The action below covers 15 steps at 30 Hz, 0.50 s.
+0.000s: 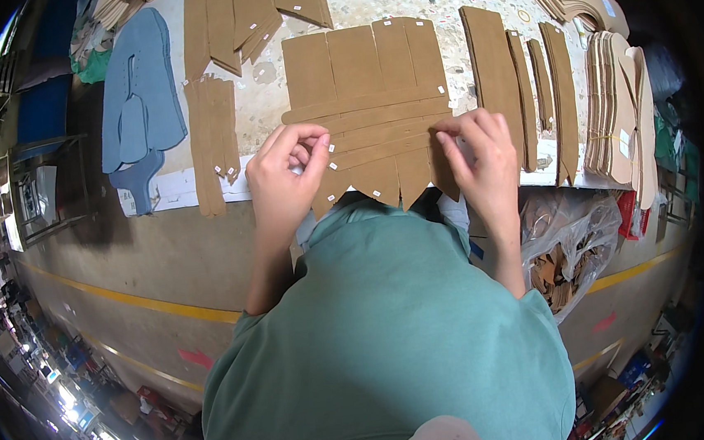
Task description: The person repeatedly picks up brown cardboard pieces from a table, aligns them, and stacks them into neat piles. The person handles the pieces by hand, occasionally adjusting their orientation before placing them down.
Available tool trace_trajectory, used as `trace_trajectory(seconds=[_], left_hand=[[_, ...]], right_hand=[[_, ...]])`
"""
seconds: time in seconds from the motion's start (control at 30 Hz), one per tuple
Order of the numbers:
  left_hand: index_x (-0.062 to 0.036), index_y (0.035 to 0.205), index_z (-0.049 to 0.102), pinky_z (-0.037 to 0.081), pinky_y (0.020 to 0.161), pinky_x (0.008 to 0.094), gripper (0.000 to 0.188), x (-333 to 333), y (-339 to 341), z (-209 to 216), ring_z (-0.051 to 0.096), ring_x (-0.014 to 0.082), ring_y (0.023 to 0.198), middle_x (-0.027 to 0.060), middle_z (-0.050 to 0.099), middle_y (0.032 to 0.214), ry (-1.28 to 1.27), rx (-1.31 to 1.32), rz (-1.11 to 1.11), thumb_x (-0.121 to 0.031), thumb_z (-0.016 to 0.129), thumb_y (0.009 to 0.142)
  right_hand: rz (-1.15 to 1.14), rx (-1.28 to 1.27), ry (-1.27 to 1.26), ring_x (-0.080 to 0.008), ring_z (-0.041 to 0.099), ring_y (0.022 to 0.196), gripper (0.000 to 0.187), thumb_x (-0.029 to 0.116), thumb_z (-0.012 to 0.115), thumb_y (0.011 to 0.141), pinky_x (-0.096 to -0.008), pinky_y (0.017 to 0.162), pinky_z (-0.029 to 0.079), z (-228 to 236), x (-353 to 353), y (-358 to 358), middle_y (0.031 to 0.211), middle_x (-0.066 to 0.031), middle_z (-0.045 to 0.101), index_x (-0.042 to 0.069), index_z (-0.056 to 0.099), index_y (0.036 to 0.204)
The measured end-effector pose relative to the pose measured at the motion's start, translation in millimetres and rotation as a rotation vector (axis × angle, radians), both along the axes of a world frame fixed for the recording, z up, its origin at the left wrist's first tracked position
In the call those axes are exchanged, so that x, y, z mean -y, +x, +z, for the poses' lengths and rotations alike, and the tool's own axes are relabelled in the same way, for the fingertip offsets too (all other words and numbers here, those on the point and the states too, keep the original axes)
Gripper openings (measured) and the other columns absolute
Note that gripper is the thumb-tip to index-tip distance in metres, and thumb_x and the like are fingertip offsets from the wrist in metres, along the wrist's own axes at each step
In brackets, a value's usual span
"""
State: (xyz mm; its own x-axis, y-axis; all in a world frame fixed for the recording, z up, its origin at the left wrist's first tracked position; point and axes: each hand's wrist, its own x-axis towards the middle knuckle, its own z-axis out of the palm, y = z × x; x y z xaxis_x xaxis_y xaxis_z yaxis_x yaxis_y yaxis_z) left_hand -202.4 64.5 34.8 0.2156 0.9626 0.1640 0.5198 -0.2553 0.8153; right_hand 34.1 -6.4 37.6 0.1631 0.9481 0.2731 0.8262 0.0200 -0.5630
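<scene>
Several narrow brown strips (385,111) lie crosswise over a row of wider brown panels (353,58) in front of me. The panels' pointed lower ends reach past the near table edge, and small white labels dot the pieces. My left hand (286,171) is closed at the left end of one strip, thumb and index fingertips nearly together and the other fingers curled. At that strip's right end my right hand (481,152) is closed too, its thumb and fingertips on the strip. The fingers partly hide both ends.
Brown strips (217,139) and blue pieces (140,96) lie to the left on the patterned table (263,86). Brown strips (489,68) and tied beige stacks (608,109) are at the right. Below the table's right edge hangs a clear plastic bag (565,253) of brown scraps.
</scene>
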Motion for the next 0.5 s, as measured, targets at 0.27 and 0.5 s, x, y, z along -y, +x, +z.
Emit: trace_trajectory(seconds=[0.27, 0.5], left_hand=[[-0.0034, 0.088, 0.07, 0.041, 0.058, 0.0222, 0.016, 4.7, -18.4, 1.8, 0.047, 0.0077, 0.061, 0.0011, 0.061, 0.078, -0.145, -0.181, -0.127, -0.005, 0.078, 0.075], [-0.0077, 0.083, 0.067, 0.046, 0.059, 0.0275, 0.015, 10.9, -15.6, -5.0, 0.053, 0.0127, 0.062, 0.0001, 0.062, 0.081, -0.1, -0.191, -0.106, -0.01, 0.078, 0.074]], right_hand=[[0.035, -0.061, -0.082, -0.0274, 0.052, 0.089, 0.02, 0.01, 0.076, 0.077, -0.0379, 0.077, 0.048, -7.4, 0.4, -9.6, 0.09, -0.0063, 0.057, 0.007, 0.068, 0.095], [0.073, -0.081, -0.068, -0.0266, 0.052, 0.088, 0.016, 0.009, 0.076, 0.077, -0.0378, 0.074, 0.048, -9.3, -0.4, -6.2, 0.087, -0.0053, 0.056, 0.006, 0.064, 0.087]])
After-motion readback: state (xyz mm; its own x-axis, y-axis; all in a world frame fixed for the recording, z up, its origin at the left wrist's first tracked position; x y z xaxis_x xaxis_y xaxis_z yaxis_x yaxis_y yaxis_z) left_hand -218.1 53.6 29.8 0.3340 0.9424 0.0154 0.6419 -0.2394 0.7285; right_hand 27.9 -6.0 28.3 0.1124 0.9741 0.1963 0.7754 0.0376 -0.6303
